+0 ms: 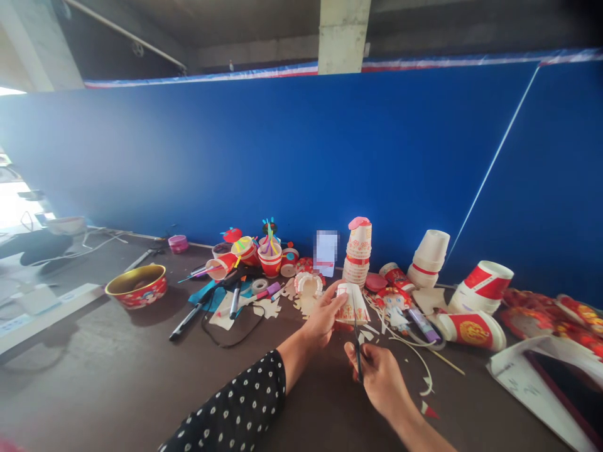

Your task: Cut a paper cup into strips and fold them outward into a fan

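Observation:
My left hand is closed around an upturned white paper cup with a red and gold pattern, held just above the dark table. My right hand is closed on a pair of scissors, whose blades point up at the cup's lower edge. Thin paper strips and cut scraps lie on the table right of my hands. A dark sleeve with white dots covers my left forearm.
A stack of paper cups stands behind my hands, with more cups on their sides to the right. A gold and red bowl sits at left. Pens, tape and decorated cups crowd the middle. A blue wall backs the table.

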Motion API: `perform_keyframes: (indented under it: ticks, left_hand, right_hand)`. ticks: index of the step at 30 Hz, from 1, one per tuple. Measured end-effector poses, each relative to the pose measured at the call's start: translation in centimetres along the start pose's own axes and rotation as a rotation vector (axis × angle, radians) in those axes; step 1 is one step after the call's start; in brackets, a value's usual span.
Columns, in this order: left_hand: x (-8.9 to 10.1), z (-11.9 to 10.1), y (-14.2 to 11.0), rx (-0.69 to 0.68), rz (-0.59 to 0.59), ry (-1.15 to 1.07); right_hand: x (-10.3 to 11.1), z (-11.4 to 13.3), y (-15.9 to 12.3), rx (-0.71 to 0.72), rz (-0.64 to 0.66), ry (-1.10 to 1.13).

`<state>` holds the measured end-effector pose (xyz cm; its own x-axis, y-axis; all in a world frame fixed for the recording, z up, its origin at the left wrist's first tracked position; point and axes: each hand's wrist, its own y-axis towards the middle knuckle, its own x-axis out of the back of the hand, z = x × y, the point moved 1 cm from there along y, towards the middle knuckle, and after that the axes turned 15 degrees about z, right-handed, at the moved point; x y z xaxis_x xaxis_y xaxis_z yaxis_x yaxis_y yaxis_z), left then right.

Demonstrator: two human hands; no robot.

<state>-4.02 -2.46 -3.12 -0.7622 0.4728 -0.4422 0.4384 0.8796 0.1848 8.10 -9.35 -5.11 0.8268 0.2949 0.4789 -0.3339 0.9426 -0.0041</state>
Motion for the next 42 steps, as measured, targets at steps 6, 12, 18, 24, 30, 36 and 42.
perform_keyframes:
  ticks: [6, 12, 18, 24, 30, 36, 42]
  left_hand:
    - [-0.01, -0.08, -0.02, 0.003, 0.003, 0.009]
    - [0.08, 0.13, 0.06, 0.000, 0.011, 0.009]
    - [0.11, 0.19, 0.03, 0.016, 0.001, 0.009]
    - [-0.05, -0.12, -0.15, 0.016, -0.009, 0.007]
    - [0.01, -0.19, -0.15, 0.000, -0.004, -0.002]
    - [-0.02, -0.26, -0.16, 0.020, -0.010, -0.021]
    - [0.00, -0.38, -0.17, 0.042, -0.012, -0.080]
  right_hand:
    - [0.00, -0.12, 0.05, 0.018, -0.001, -0.012]
    - [0.03, 0.06, -0.10, 0.009, 0.000, -0.008]
    - [-0.01, -0.34, 0.21, 0.021, -0.006, -0.008]
    - [0.00, -0.37, 0.16, 0.038, -0.005, 0.055]
    - [0.06, -0.14, 0.10, 0.000, -0.018, 0.071]
    - [0.13, 0.02, 0.05, -0.003, -0.023, 0.065]
    - [-0.05, -0.29, 0.22, 0.005, -0.029, 0.119]
